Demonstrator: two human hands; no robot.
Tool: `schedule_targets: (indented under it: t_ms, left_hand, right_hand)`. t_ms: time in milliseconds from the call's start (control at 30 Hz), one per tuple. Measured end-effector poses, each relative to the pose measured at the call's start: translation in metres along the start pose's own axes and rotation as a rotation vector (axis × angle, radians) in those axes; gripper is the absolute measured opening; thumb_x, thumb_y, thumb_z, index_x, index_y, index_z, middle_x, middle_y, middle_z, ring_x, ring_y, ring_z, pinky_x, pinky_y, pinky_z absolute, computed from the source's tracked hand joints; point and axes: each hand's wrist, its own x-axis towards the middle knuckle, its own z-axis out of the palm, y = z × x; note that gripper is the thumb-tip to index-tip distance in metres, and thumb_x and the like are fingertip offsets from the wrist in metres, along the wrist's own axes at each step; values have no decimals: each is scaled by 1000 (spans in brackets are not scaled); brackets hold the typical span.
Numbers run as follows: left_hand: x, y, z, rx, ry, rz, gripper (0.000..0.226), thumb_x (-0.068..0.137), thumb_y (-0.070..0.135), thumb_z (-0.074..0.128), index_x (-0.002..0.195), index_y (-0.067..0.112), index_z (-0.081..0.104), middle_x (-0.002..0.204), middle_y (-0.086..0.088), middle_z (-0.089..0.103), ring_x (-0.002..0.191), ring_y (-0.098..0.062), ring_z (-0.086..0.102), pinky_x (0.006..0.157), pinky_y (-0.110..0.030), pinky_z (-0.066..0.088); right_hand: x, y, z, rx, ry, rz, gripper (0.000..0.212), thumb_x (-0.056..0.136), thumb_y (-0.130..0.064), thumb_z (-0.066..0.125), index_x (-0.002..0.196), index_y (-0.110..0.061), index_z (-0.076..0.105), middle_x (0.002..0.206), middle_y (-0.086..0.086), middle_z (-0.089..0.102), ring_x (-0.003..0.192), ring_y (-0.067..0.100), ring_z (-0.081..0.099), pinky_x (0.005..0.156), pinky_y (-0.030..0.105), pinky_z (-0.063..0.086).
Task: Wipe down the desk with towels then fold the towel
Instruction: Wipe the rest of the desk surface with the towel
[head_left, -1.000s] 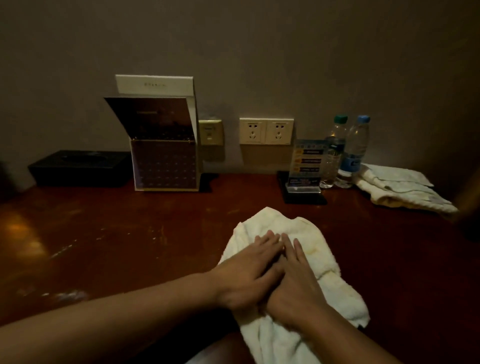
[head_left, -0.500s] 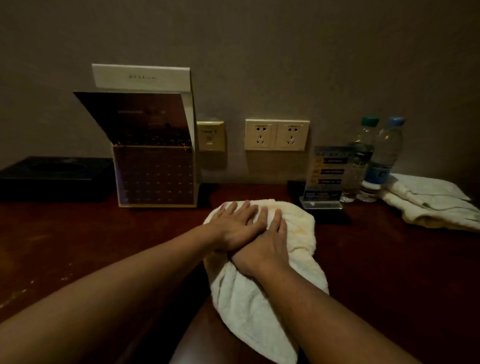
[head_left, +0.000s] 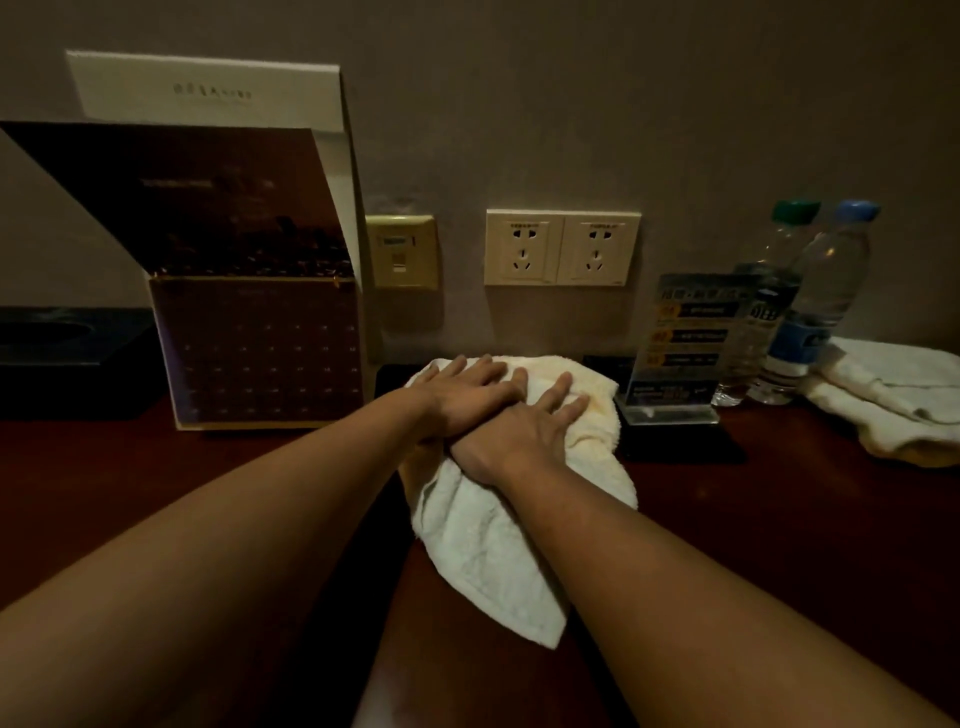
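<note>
A white towel (head_left: 483, 545) lies bunched on the dark red-brown desk (head_left: 779, 545), its far end close to the wall below the sockets. Both my hands press flat on that far end with fingers spread. My left hand (head_left: 467, 395) lies partly over the back of my right hand (head_left: 524, 431). Neither hand curls around the cloth. The towel's near end trails back toward me between my forearms.
An open calendar box (head_left: 254, 348) stands at the back left, beside a black tissue box (head_left: 67, 353). An acrylic sign (head_left: 675, 353) on a black tray, two water bottles (head_left: 810, 306) and a second white towel (head_left: 893, 395) fill the back right. Wall sockets (head_left: 561, 247) sit behind.
Both hands have pushed the towel away from me across the desk, from the middle up to the back by the wall. The view has moved closer to the wall.
</note>
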Motion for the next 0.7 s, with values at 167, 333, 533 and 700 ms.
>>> schedule_targets:
  t_ms: [167,333,533,700]
  left_hand:
    - [3,-2,3,2,30,-20,68,100,66,18,161,38,13,171,8,2,157,-20,-3,125,-49,-3]
    - [-16,3,13,6,37,-54,78,92,72,13,162,37,10,171,7,0,157,-22,-4,125,-50,-2]
    - [-74,30,35,-2,53,-48,79,90,72,13,162,39,8,171,7,2,157,-20,-3,125,-48,-4]
    - [-144,59,54,4,53,-12,70,99,69,15,162,39,4,171,8,0,157,-18,-6,125,-48,-5]
  right_hand:
    - [-1,4,-3,-37,0,-50,99,91,-77,37,166,-23,1,172,10,-12,150,56,-17,115,74,-11]
    - [-22,12,-5,-84,-19,-123,96,94,-72,38,165,-24,-5,172,11,-16,152,52,-17,117,71,-11]
    - [-84,31,1,-76,-18,-167,96,95,-68,40,164,-25,-11,171,11,-19,152,50,-19,118,69,-12]
    - [-156,48,6,-100,-13,-188,95,96,-63,41,163,-23,-14,170,13,-21,152,50,-21,117,69,-13]
